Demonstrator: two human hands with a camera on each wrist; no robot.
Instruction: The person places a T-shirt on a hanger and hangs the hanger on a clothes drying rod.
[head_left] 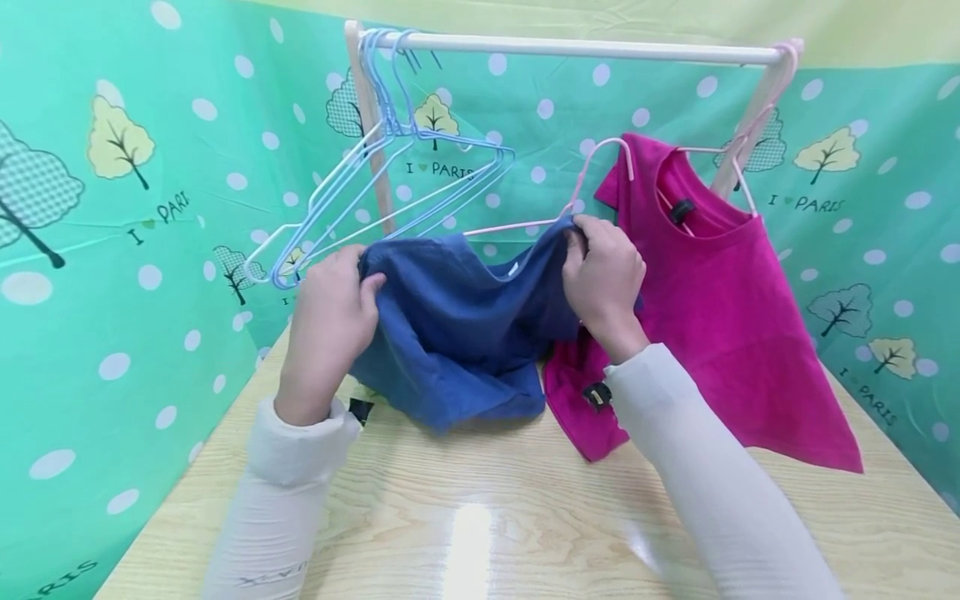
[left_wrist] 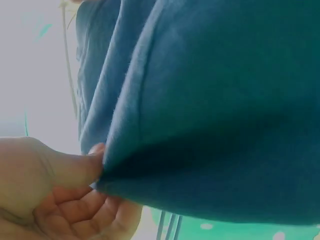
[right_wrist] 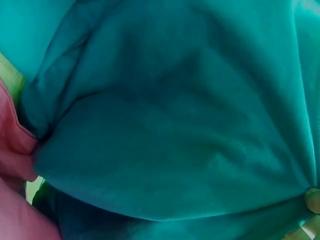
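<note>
A blue T-shirt (head_left: 457,333) is spread between both hands above the wooden table. My left hand (head_left: 333,304) pinches its left shoulder, and the left wrist view shows thumb and fingers (left_wrist: 75,170) closed on a fold of the cloth. On the other side, my right hand (head_left: 603,267) grips the right shoulder near the neckline. A pink hanger (head_left: 525,225) runs behind the shirt's neck, its hook rising beside the right hand; its lower part is hidden by the cloth. In the right wrist view the blue cloth (right_wrist: 165,150) fills most of the picture.
Several blue and white hangers (head_left: 390,133) hang at the left end of a rack's white rail (head_left: 585,47). A magenta T-shirt (head_left: 742,333) hangs on a pink hanger at the right end, next to the right hand. The wooden table (head_left: 405,517) lies below.
</note>
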